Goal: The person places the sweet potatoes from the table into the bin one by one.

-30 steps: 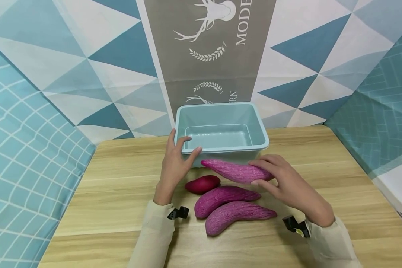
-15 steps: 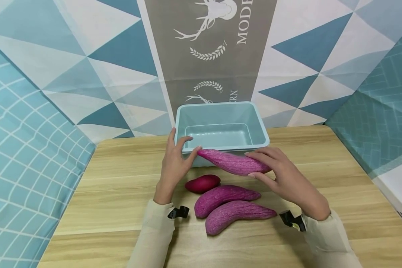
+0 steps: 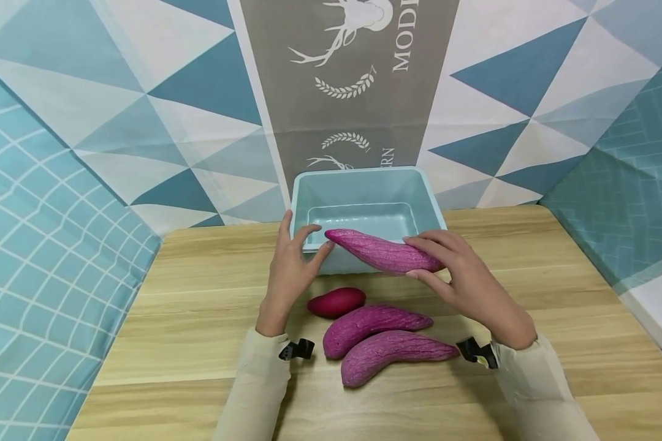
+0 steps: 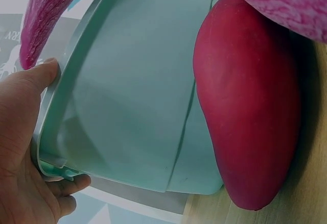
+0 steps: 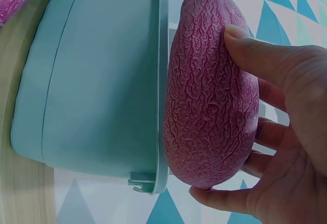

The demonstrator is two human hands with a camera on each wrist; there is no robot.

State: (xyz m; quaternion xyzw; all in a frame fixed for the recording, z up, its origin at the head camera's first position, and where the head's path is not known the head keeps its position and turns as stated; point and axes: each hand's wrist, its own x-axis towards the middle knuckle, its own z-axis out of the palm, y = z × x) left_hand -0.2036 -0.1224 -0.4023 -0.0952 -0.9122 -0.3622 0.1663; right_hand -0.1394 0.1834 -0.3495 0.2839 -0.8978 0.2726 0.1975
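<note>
My right hand (image 3: 469, 282) holds a long, wrinkled purple sweet potato (image 3: 375, 252) by its thicker end, thumb on the near side and fingers round the far side. The sweet potato is level with the front rim of a light blue plastic bin (image 3: 364, 184), its thin tip pointing left. In the right wrist view the purple sweet potato (image 5: 209, 96) stands clear of the table beside the bin wall (image 5: 110, 81). My left hand (image 3: 292, 272) grips the bin's front left corner; in the left wrist view the thumb lies against the rim, with fingers curled round the corner.
A small smooth red sweet potato (image 3: 338, 302) lies in front of the bin. Nearer me, two curved purple sweet potatoes (image 3: 372, 326) lie side by side on the wooden table (image 3: 198, 343). A patterned cloth backdrop (image 3: 209, 141) rises right behind the bin.
My right hand has raised the purple sweet potato and moved it forward, from before the bin's front wall to over its front rim. The left hand has stayed at the corner.
</note>
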